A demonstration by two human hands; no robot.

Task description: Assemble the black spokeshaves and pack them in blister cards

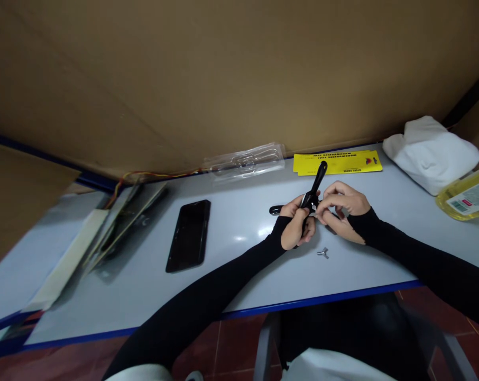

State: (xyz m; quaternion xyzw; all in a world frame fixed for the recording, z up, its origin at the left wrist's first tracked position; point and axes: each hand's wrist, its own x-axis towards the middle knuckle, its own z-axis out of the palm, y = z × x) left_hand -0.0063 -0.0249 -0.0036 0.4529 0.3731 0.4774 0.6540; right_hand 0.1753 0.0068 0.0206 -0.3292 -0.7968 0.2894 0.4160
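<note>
My left hand (297, 226) is closed round the middle of a black two-handled tool (318, 180). One handle sticks up and away from me; the other handle's end (274, 210) pokes out to the left, low over the table. My right hand (342, 207) touches the same tool at its centre, fingertips pinched together on a small part I cannot make out. A small metal wing nut (323, 252) lies loose on the pale table (239, 264) just in front of my hands. Black sleeves cover both arms to the wrists.
A black phone (189, 235) lies face up to the left. A clear plastic blister tray (245, 161) and a yellow packaging card (338, 161) sit by the brown cardboard wall. White cloth (430, 151) and a bottle of yellow oil (467, 198) are far right. Flat strips (116, 233) and wires far left.
</note>
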